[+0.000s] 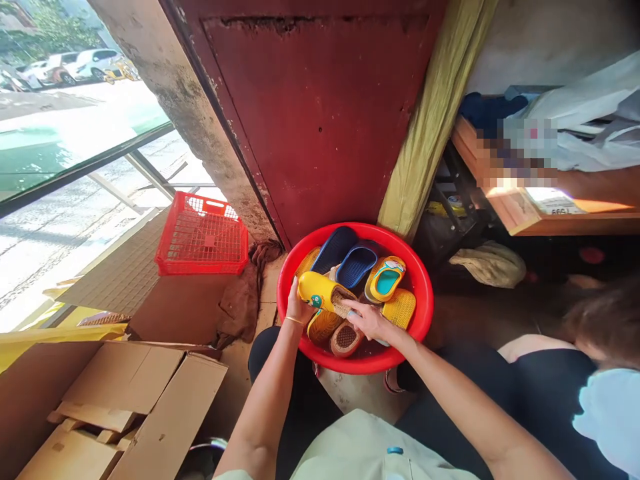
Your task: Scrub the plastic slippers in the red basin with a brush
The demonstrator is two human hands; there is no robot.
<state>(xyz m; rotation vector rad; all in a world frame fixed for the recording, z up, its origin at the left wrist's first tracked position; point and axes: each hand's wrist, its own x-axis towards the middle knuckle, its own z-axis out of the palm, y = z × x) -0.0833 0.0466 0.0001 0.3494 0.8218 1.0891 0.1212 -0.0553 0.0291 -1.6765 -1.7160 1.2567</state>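
A yellow slipper (320,288) with a green cartoon patch is tilted above a red basin (424,313). My left hand (298,308) is closed around its toe end. At the brown open heel end, my right hand (369,321) has its index finger against the insole and the other fingers curled by the edge; their tips are partly hidden. Below and around lie more slippers: a dark navy one (336,251), a blue-rimmed one (357,265), a yellow one with teal lining (388,279), a yellow textured one (399,308) and a brown one (345,339).
A red plastic crate (203,233) stands on cardboard at the left, beside a brown cloth (245,300). Cardboard boxes (125,380) sit at lower left. A dark red door (320,127) is behind the basin. Another person (607,333) is close at the right, below a wooden table (520,223).
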